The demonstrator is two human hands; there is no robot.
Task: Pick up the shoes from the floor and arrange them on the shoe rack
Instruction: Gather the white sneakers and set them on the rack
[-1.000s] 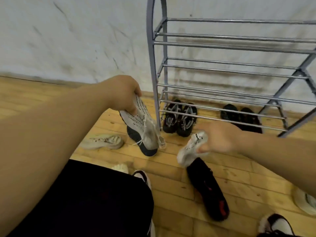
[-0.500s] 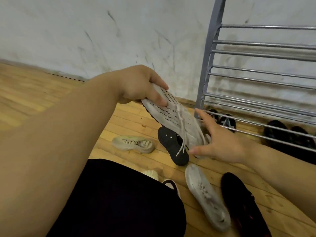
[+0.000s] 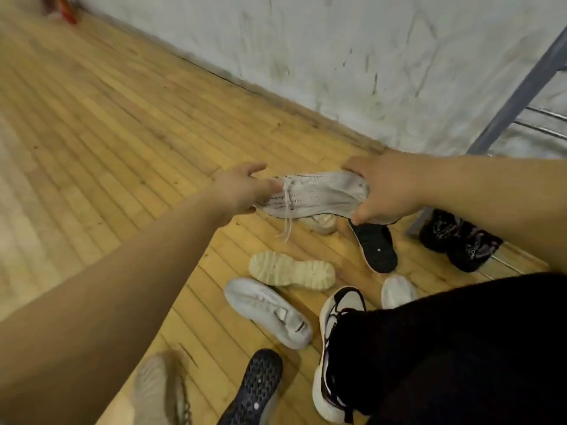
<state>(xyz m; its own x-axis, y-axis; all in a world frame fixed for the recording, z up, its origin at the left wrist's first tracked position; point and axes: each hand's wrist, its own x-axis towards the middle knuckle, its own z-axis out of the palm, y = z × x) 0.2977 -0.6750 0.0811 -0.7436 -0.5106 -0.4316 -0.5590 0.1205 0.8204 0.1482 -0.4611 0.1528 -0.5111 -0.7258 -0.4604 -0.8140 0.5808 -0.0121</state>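
A white knit sneaker with black speckles (image 3: 316,194) is held in the air between both hands, above the yellow wooden plank floor (image 3: 122,133) and left of the grey metal shoe rack (image 3: 518,96), whose upright shows only at the right edge. The right hand (image 3: 383,191) has its fingers clamped around one end of the sneaker; the left hand (image 3: 242,188) touches the lace end with its fingers loosely spread, more a steadying touch than a grip.

The risks, as I judge them:
- The soft upper is already buckling, so it could fold and slip from the right hand if the left lets go.
- The loose white laces (image 3: 287,222) dangle toward the beige shoe (image 3: 320,223) just below — they could snag there or on a rack bar.
- Scattered shoes crowd the near floor: a pale upturned ridged sole (image 3: 291,269), a white sneaker (image 3: 267,311), a black sole (image 3: 376,248). A dropped sneaker would land among them, and a shifting knee could kick them.
- The rack is nearly out of view, so the placement could miss a bar.
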